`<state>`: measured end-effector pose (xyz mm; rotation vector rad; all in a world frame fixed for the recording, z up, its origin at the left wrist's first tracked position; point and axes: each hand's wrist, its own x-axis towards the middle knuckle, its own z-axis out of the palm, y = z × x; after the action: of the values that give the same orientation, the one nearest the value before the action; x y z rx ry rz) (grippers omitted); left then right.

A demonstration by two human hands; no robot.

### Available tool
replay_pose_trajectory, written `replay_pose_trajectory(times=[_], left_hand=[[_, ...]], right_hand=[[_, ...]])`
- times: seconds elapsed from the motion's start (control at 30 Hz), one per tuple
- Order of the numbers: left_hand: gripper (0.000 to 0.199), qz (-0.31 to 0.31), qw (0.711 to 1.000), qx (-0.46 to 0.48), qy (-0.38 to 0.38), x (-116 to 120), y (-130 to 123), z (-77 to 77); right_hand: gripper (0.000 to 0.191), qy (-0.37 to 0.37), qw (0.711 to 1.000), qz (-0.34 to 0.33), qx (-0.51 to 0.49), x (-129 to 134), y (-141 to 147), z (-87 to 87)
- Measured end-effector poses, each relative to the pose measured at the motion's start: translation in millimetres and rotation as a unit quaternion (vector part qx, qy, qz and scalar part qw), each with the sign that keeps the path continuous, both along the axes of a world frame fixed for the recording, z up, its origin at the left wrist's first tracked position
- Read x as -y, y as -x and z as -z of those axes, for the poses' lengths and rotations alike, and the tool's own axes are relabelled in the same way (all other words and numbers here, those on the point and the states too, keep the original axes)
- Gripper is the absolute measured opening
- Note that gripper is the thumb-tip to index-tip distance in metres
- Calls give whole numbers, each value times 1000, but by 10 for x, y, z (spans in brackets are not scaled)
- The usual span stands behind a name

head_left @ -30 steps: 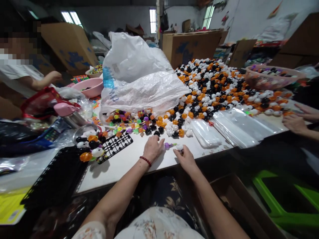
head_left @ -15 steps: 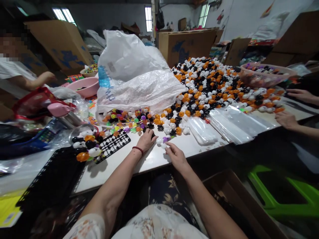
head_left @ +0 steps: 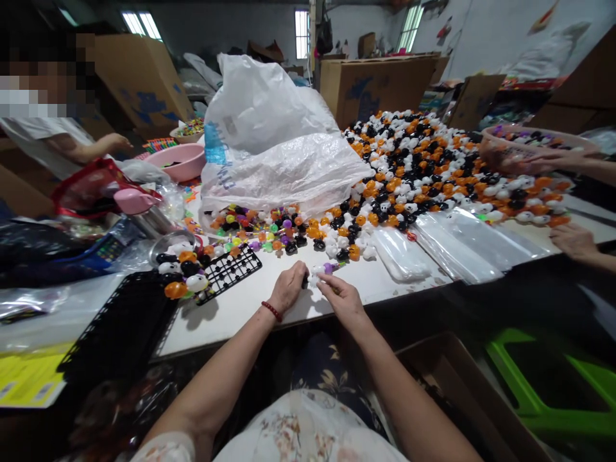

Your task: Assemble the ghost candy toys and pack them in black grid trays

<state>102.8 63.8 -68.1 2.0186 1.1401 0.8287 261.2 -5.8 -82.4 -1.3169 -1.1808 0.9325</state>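
My left hand point(head_left: 289, 289), with a red bead bracelet at the wrist, is closed around a small black plastic piece point(head_left: 305, 281); most of it is hidden by the fingers. Just to the right, my right hand point(head_left: 344, 300) pinches a small white plastic figure point(head_left: 315, 274). A purple piece point(head_left: 329, 267) with a greenish tip lies against that figure. Both hands are over the white tabletop point(head_left: 250, 301), close together. Behind them are loose white, orange and black figures point(head_left: 337, 240) and a strip of small multicoloured pieces point(head_left: 260, 234).
A large heap of figures point(head_left: 409, 160) rises behind, beside a white plastic sack point(head_left: 274, 141). Clear bags point(head_left: 471, 244) lie to the right, black grids point(head_left: 235, 269) to the left. A co-worker's hand point(head_left: 553, 160) is at a pink basket point(head_left: 491, 151); another person point(head_left: 62, 138) is at far left.
My left hand has drawn back from the loose figures toward me, now with the black piece. The view has swung slightly left. A co-worker's hand has moved onto the pink basket.
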Motion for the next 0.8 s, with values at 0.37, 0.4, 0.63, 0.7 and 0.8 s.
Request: replay_pose_trajectory(times=[0.37,0.4,0.63,0.7,0.8], left_hand=[[38,23,999,-38,-20,174,-122,35],[38,21,999,-25,-17,196,-137,48],[33,-29,991,-130,-30,44,-113,25],[32,-74,982,-167,-47,-90,-97,58],[32,-105,974,-191,-69,-245,-127,161]], right_hand=[[21,7,994,-83,71,99,28,-163],[20,7,994,-90,67,108,55,-147],[32,10,995,-61,77,21,-116,92],[35,-37,985,29,166,-117,-334,152],[39,-71,947,143,277,-361,-676,214]])
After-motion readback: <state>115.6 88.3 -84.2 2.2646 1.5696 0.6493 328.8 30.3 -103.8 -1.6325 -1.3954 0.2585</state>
